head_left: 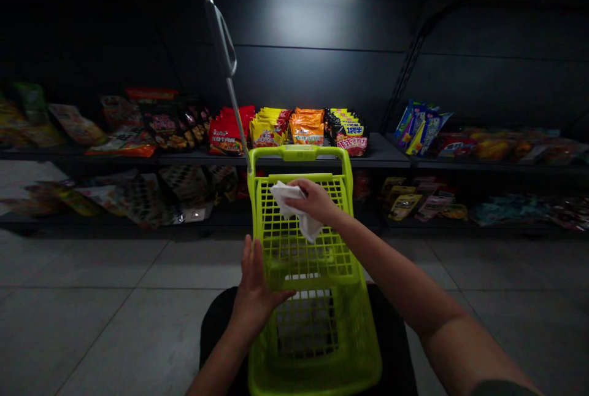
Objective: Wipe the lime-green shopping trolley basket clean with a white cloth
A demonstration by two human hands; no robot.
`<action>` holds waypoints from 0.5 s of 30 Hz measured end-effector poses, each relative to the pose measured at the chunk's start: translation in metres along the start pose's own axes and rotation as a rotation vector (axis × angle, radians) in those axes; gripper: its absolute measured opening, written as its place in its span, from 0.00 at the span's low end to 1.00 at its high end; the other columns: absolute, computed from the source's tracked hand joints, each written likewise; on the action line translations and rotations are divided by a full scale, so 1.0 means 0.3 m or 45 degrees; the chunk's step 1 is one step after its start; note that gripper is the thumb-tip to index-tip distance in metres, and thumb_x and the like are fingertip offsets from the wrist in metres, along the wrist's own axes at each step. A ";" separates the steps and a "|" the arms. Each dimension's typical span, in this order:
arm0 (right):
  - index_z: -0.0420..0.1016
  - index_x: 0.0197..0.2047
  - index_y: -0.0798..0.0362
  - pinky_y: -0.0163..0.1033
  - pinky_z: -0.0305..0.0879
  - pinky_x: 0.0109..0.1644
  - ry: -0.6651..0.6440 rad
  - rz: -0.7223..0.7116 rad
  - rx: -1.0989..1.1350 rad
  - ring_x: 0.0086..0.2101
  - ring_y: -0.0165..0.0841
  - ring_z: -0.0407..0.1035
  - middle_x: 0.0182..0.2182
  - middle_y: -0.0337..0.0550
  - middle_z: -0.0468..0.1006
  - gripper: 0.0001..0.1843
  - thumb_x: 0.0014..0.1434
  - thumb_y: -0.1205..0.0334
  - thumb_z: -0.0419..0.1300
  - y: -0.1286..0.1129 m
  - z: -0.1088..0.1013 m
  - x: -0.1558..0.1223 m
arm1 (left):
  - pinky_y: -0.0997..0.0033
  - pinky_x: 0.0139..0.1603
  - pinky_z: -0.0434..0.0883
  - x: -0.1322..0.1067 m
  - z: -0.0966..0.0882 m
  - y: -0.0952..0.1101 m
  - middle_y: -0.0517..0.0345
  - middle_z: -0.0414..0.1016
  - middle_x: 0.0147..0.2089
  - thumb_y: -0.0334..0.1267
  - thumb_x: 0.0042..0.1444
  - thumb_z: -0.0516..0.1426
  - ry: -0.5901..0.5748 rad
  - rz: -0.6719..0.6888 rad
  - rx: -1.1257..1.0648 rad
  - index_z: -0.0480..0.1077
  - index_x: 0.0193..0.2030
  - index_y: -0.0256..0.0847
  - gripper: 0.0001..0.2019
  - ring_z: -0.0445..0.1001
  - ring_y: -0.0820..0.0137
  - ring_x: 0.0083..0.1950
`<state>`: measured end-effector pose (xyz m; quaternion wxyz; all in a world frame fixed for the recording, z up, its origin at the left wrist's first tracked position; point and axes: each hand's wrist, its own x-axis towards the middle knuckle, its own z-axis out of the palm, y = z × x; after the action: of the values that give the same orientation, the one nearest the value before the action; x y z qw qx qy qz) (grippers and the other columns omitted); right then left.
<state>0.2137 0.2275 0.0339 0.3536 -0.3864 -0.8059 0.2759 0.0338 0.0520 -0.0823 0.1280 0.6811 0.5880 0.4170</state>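
Mid-frame, we see the right hand pinching a white cloth over the green basket, left hand spread at its left edge, probably steadying it.

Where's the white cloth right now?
In the head view, the white cloth is near the middle, in the person's right hand, over the upper grid of the green basket, just below its handle.

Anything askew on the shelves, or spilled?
Upper shelf: the blue and yellow packets at right lean sideways, unlike the neat middle rows; at left, an orange-and-white bag lies flat. No spill visible around the green basket.
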 end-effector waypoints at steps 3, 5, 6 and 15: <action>0.71 0.57 0.58 0.42 0.64 0.61 -0.018 -0.057 -0.229 0.55 0.38 0.69 0.55 0.51 0.75 0.21 0.61 0.61 0.63 0.024 0.166 0.188 | 0.34 0.68 0.62 0.002 -0.003 0.001 0.47 0.18 0.80 0.37 0.41 0.73 0.006 -0.048 -0.007 0.19 0.75 0.63 0.73 0.33 0.45 0.80; 0.70 0.61 0.59 0.47 0.55 0.68 -0.094 -0.149 -0.447 0.64 0.43 0.60 0.63 0.56 0.69 0.26 0.61 0.60 0.64 0.030 0.259 0.227 | 0.34 0.66 0.64 0.006 -0.006 0.000 0.48 0.15 0.80 0.36 0.39 0.74 0.009 -0.058 -0.013 0.18 0.74 0.64 0.74 0.32 0.45 0.80; 0.69 0.63 0.59 0.49 0.51 0.70 -0.121 -0.189 -0.546 0.66 0.45 0.56 0.66 0.57 0.66 0.28 0.62 0.59 0.64 0.029 0.293 0.223 | 0.34 0.66 0.65 0.008 -0.008 -0.002 0.47 0.15 0.80 0.35 0.39 0.74 0.013 -0.051 -0.012 0.18 0.74 0.64 0.74 0.32 0.44 0.80; 0.75 0.57 0.49 0.48 0.60 0.63 -0.448 -0.645 -0.697 0.58 0.41 0.65 0.57 0.44 0.76 0.15 0.69 0.63 0.56 -0.046 0.279 -0.062 | 0.33 0.67 0.62 0.009 -0.010 -0.027 0.42 0.11 0.79 0.42 0.37 0.76 0.065 0.009 0.025 0.16 0.74 0.61 0.77 0.27 0.41 0.79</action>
<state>0.1508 0.1903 -0.0128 0.1514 -0.2024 -0.9674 0.0175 0.0260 0.0556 -0.0847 0.1048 0.6736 0.5926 0.4290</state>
